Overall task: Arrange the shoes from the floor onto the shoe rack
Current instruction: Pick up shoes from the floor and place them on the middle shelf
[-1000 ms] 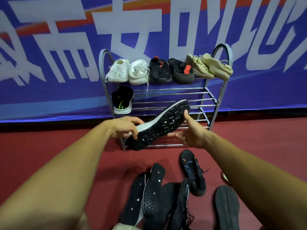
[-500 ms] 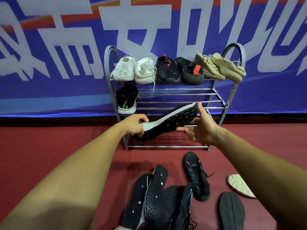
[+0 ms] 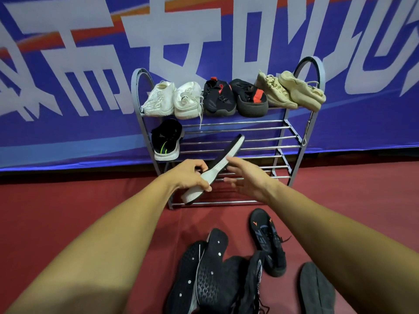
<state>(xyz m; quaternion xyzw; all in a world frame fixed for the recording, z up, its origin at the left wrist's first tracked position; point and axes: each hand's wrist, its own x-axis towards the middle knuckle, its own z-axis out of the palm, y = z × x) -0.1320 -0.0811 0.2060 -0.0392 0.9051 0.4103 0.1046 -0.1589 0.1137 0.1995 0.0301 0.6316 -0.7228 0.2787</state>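
Note:
My left hand (image 3: 192, 175) grips the heel end of a black shoe with a grey-white sole (image 3: 223, 163), held tilted in front of the metal shoe rack (image 3: 292, 141), its toe pointing up toward the second shelf. My right hand (image 3: 247, 177) is beside the shoe's middle with fingers spread, touching it lightly or just off it. The top shelf carries a white pair (image 3: 174, 99), a black-and-red pair (image 3: 233, 98) and a beige pair (image 3: 292, 92). One black shoe with a green stripe (image 3: 166, 140) sits at the left of the second shelf.
Several black shoes (image 3: 217, 275) lie in a heap on the red floor in front of me, one with an orange mark (image 3: 266, 240) to the right, another dark one (image 3: 315, 288) at far right. A blue banner wall (image 3: 68, 75) stands behind the rack.
The held shoe has turned from sole-facing-me to edge-on and risen toward the second shelf. My right hand has left the toe and opened beside the shoe.

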